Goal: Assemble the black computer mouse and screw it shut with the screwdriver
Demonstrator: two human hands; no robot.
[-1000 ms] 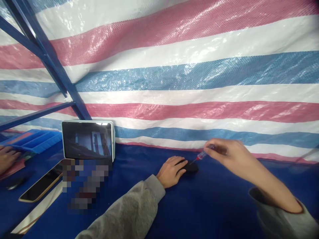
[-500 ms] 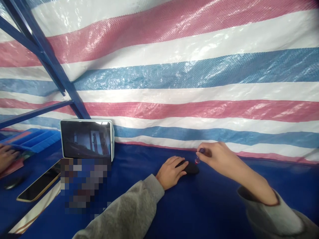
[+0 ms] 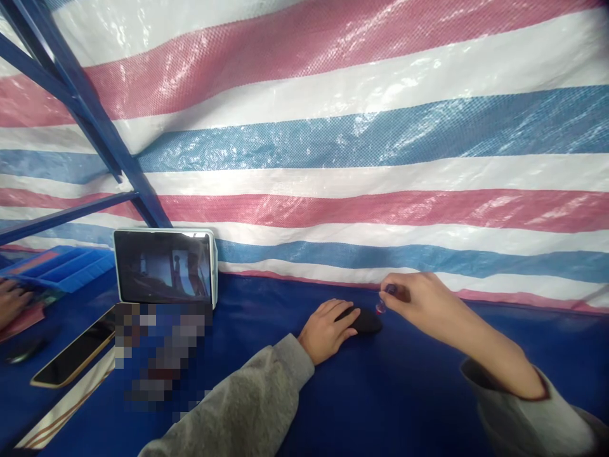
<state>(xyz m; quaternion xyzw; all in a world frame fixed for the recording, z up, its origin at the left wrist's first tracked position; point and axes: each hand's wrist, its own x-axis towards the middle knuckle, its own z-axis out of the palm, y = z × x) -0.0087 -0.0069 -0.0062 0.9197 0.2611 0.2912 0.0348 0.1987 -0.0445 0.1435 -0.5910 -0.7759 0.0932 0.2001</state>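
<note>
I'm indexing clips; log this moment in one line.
left hand: on black rounded object | right hand: holding small tool | screen: propped upright

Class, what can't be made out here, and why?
All in the head view:
Black object: partly covered by the left hand.
Tool: partly hidden by the right hand; tip too small to make out.
Co-worker's hand: cut off by the left edge.
Below the tablet: details masked by pixelation.

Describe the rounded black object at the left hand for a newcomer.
Find the dark blue tabletop below the red, white and blue striped plastic sheet. Right of centre, the bare left hand holds a smooth, rounded black object. Unlike the blurred dark object at far left, this one is partly covered by that hand.
</note>
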